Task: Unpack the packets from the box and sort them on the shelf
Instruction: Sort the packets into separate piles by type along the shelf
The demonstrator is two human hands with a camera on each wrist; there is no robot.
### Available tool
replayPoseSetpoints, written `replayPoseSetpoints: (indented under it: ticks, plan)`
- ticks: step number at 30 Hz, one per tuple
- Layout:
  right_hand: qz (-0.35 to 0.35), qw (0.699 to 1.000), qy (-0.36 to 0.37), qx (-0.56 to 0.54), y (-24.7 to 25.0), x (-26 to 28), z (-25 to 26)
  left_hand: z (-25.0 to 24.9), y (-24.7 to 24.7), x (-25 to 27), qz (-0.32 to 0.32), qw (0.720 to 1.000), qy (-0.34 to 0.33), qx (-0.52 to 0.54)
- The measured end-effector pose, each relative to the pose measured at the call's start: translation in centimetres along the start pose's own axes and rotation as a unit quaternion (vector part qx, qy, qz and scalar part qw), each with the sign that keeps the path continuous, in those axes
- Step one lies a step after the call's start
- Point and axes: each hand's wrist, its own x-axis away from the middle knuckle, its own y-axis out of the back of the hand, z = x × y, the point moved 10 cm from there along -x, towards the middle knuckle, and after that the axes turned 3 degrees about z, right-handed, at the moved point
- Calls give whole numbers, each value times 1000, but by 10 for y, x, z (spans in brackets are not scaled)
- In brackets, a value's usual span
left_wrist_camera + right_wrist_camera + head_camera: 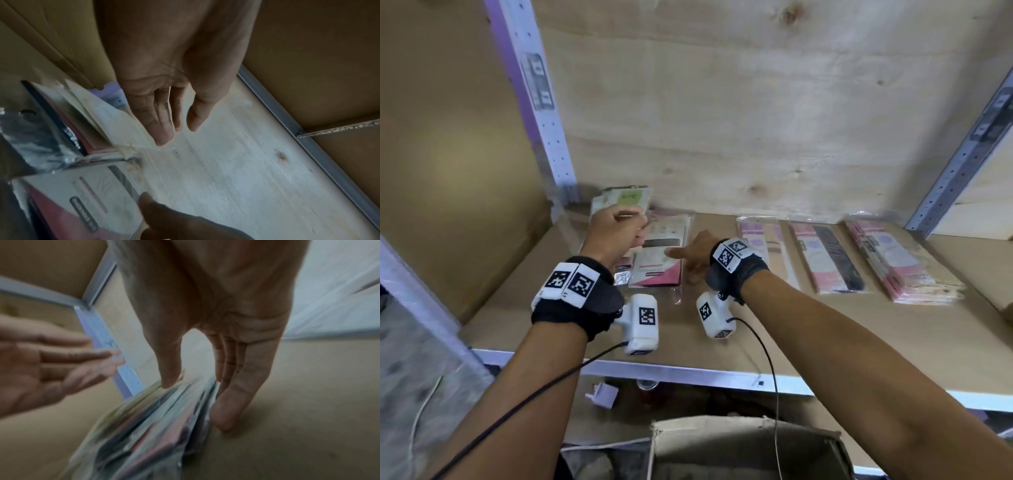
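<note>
Plywood shelf (774,325): left hand (616,229) hovers loosely open; right hand (697,255) presses straight fingers on packets (661,253).

Your arms are bare, no sleeves. Taking the shelf edge (688,371) as landmark: just above it, your left wrist wears a black fabric band (571,308) with two white blocks on top, each printed with a black square-pattern marker. A white boxy camera unit (641,323) hangs off its inner side, one marker on its face, and a thin black cable (517,407) runs from it back across the edge. Your right wrist has a black band (736,270), a white marker block (732,253), a white camera unit (714,313) and its own black cable (770,370).
</note>
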Motion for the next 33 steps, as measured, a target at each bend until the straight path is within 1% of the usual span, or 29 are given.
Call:
replayPoseSetpoints:
  ticks: [1, 3, 5, 7, 8, 10, 12, 14, 15, 16, 17, 18, 20, 23, 24, 27, 28, 29, 30, 31, 33]
  plan:
    - [-13, 999, -2, 47, -3, -3, 2, -2, 1, 1, 1, 1000, -8, -13]
    - [-30, 998, -6, 62, 0, -6, -2, -1, -3, 2, 7, 1000, -10, -29]
    - [-23, 998, -17, 64, 4, -4, -10, 1, -6, 5, 18, 999, 2, -36]
    - [-2, 998, -18, 64, 10, 3, -15, 5, -6, 6, 29, 999, 17, -34]
    - [15, 999, -4, 37, 4, 18, -18, 9, -2, 20, 36, 999, 22, -31]
    - [35, 996, 29, -75, 9, 24, -19, 8, -7, 21, 68, 997, 26, -39]
    - [32, 975, 58, -211, 15, 36, -23, 5, -14, 24, 113, 989, 16, -90]
    - [24, 943, 63, -327, 25, 47, -29, -2, -17, 24, 139, 969, -24, -202]
    - [29, 929, 63, -365, 29, 54, -30, -7, -19, 25, 148, 949, -51, -273]
    - [41, 919, 67, -386, 33, 62, -30, -12, -26, 28, 160, 925, -80, -336]
    - [58, 913, 75, -397, 39, 72, -31, -17, -37, 33, 175, 903, -111, -376]
    - [72, 907, 81, -406, 45, 82, -33, -22, -48, 38, 190, 891, -138, -389]
    - [82, 893, 82, -434, 57, 96, -40, -36, -69, 47, 198, 887, -189, -373]
    - [64, 868, 81, -486, 77, 112, -51, -68, -87, 64, 157, 895, -273, -316]
    - [58, 863, 86, -495, 83, 116, -55, -76, -92, 69, 151, 900, -288, -290]
    - [45, 858, 116, -499, 99, 127, -62, -89, -102, 76, 150, 926, -285, -197]
    - [39, 858, 124, -497, 103, 130, -64, -90, -106, 76, 154, 930, -286, -172]
    - [30, 861, 130, -490, 107, 132, -68, -89, -111, 75, 158, 933, -285, -155]
    - [15, 872, 137, -470, 110, 133, -75, -86, -116, 73, 162, 936, -279, -140]
    - [-3, 887, 145, -439, 112, 133, -82, -80, -122, 70, 165, 943, -263, -120]
    - [-40, 929, 152, -335, 112, 133, -98, -60, -132, 60, 170, 961, -209, -59]
